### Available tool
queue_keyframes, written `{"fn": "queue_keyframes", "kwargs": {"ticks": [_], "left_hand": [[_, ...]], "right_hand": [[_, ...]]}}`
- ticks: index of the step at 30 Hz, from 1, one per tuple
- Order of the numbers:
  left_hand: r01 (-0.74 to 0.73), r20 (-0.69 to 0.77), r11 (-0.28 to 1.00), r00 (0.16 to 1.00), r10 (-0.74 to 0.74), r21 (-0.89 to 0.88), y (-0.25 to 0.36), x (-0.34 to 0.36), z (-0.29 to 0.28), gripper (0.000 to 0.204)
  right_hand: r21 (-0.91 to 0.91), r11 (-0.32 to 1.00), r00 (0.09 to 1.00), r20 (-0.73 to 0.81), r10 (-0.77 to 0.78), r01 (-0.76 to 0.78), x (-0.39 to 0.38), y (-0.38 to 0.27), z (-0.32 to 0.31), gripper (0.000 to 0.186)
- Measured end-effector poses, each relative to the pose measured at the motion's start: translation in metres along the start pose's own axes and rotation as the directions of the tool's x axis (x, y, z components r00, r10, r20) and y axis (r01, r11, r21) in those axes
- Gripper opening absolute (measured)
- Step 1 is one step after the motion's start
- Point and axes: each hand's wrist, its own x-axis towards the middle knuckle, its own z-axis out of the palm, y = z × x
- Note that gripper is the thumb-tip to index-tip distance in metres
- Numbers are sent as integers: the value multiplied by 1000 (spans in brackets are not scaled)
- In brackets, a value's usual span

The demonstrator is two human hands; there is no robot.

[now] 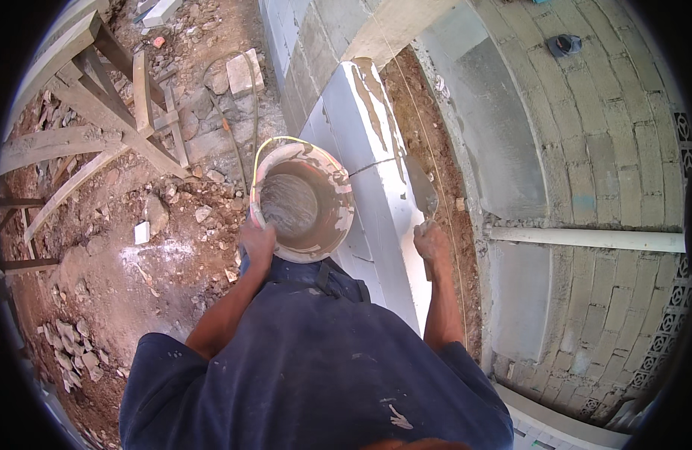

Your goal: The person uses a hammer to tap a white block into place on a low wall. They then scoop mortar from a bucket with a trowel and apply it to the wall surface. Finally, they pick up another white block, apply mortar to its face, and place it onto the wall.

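Two grips: left hand (258, 241) on bucket (344, 202), right hand (431, 241) seemingly on trowel (421, 186); we judge the step as spreading mortar (374, 105), needing level strokes next.

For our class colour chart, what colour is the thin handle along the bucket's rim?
Bright yellow; the handle shows best in the head view.

I see a pale pink bucket (340, 221) blotched grey, its handle (290, 138) yellow-green, the mix (290, 206) inside grey. From here I make out a grey trowel (422, 186), white blocks (374, 210) streaked brownish-grey, a dark blue shirt (308, 360) flecked white, and reddish-brown soil (98, 240).
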Motion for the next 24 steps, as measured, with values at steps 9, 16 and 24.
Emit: {"fn": "queue_keyframes", "kwargs": {"ticks": [9,16,24], "left_hand": [[72,51,991,996,-78,109,8,10,-17,50],[-5,48,997,999,8,-75,12,-6,-26,32],[83,131,996,988,-79,-24,-4,-5,-27,22]], "right_hand": [[93,994,999,-30,-46,48,73,-94,-16,43],[75,995,996,-55,-68,72,73,-95,-7,45],[-1,950,930,206,-306,313,-25,-77,11,38]]}}
